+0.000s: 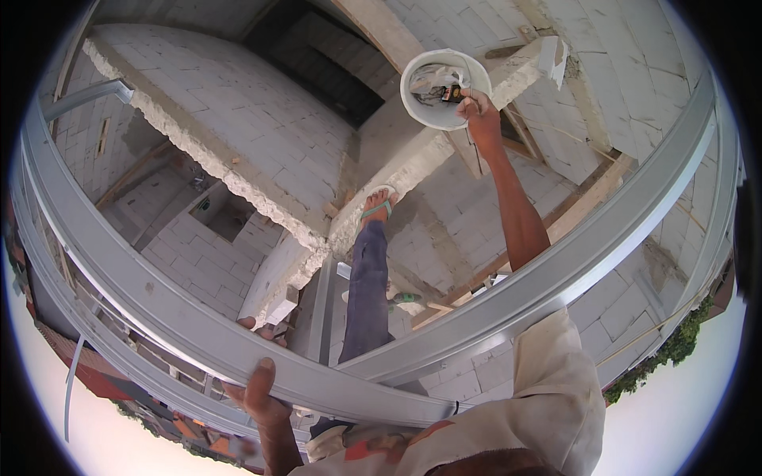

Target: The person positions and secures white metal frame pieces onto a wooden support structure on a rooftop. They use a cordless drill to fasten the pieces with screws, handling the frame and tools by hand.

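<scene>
My left hand (258, 397) grips a silver metal channel (175, 309) at the lower left. My right hand (480, 115) reaches out at the upper right, fingers closed over the near rim of a white bucket (421, 107). Inside the bucket, by those fingertips, lie a small black-and-orange packet (451, 94) and loose bits too small to name. A second channel (468, 317) crosses below my right forearm, joining the left one. Beyond them, my foot (375, 205) in a green flip-flop stands on a rough concrete beam (417, 159).
Below are unfinished walls of pale blocks (206, 270), a dark opening (309, 63) and timber pieces (583, 186). Another rough concrete edge (182, 135) runs diagonally at the left. A green tool (405, 298) lies lower down near my leg. More steel channels (87, 95) curve along both sides.
</scene>
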`<action>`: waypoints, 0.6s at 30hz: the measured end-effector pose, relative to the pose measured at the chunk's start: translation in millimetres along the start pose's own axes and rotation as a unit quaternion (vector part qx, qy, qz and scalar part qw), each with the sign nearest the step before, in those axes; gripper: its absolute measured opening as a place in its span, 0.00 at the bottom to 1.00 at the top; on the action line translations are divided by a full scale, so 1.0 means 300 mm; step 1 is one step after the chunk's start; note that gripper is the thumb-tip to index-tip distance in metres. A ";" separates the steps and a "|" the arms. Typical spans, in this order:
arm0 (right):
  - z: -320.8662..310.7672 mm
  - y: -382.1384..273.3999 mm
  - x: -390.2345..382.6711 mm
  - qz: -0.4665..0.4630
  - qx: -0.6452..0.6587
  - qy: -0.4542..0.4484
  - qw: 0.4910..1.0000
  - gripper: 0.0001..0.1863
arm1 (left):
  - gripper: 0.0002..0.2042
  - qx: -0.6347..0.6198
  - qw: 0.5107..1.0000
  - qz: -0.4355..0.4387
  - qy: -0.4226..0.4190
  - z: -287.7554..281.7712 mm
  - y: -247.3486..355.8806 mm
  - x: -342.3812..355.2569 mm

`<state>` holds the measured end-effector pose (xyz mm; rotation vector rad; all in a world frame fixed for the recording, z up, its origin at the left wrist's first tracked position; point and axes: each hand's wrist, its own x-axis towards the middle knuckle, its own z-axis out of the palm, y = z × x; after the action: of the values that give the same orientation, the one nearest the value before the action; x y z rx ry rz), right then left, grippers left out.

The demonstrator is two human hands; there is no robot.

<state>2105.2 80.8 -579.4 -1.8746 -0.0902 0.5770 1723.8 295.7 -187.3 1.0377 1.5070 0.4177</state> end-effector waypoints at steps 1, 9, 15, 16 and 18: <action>0.005 0.021 0.005 -0.005 -0.004 0.002 1.000 0.14 | 0.39 0.002 1.000 0.002 -0.003 0.004 0.001 -0.001; -0.006 0.058 0.114 -0.021 -0.083 -0.013 0.996 0.15 | 0.43 0.038 0.999 -0.013 -0.015 0.008 0.003 -0.010; -0.006 0.169 0.121 0.020 -0.068 0.011 0.997 0.25 | 0.44 0.055 0.998 -0.019 -0.001 0.014 -0.004 -0.025; -0.006 0.171 0.119 0.032 -0.061 0.014 0.998 0.27 | 0.44 0.060 0.998 -0.017 -0.002 0.011 -0.007 -0.024; -0.010 0.170 0.114 0.026 -0.032 -0.003 0.999 0.29 | 0.44 0.064 0.998 -0.012 -0.008 0.003 -0.012 -0.022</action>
<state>2125.7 70.0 -636.3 -1.9425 -0.0650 0.6225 1722.7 288.3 -186.4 1.1201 1.5468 0.2985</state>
